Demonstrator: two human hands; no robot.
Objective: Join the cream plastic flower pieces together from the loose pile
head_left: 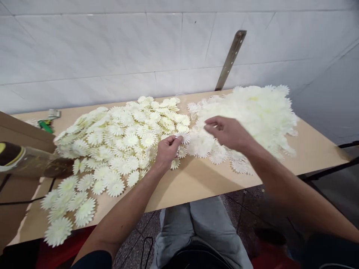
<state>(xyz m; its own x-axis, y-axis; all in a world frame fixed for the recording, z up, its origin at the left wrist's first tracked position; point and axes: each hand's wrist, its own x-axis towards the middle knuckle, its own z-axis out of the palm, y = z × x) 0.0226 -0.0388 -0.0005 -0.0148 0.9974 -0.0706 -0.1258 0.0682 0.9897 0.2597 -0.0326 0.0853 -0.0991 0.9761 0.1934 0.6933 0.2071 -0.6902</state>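
Observation:
My left hand (167, 150) pinches a white daisy-shaped flower piece (185, 138) between thumb and forefinger, at the right edge of a large heap of cream-yellow flower pieces (129, 140). Over the near left part of a second heap of paler, whiter flower pieces (252, 108), my right hand (228, 132) hangs with its thumb and forefinger pointing left and slightly apart. No object shows between those fingers. The right hand is a little blurred, and its lower fingers are partly hidden.
Both heaps lie on a light wooden tabletop (193, 183) against a tiled wall. At the left stand a cardboard box (22, 129) and a clear cylindrical container (42, 162). A green tool (45, 126) lies behind them. A metal bracket (231, 59) leans up the wall.

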